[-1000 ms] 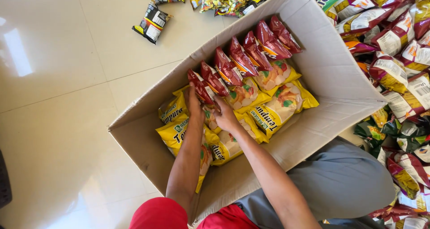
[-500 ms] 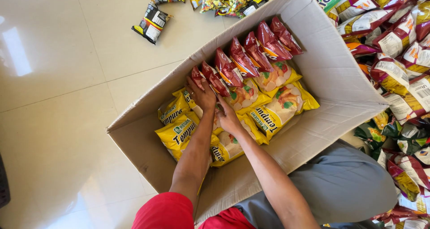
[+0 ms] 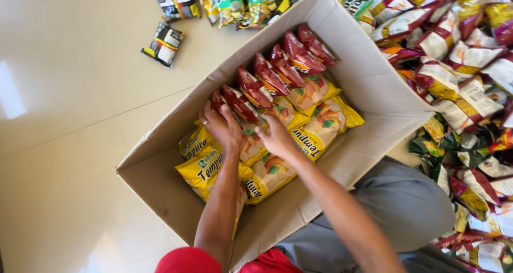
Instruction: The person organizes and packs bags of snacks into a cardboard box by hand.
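Loose snack packets (image 3: 459, 75) are heaped on the floor to the right of the cardboard box (image 3: 385, 99), with a few more past its far end. Inside, yellow packets (image 3: 206, 166) lie flat beside a row of dark red packets (image 3: 272, 72) standing on edge. The left hand (image 3: 222, 126) curls its fingers around the nearest red packet; the right hand (image 3: 275, 137) rests open on the yellow packets just beside it.
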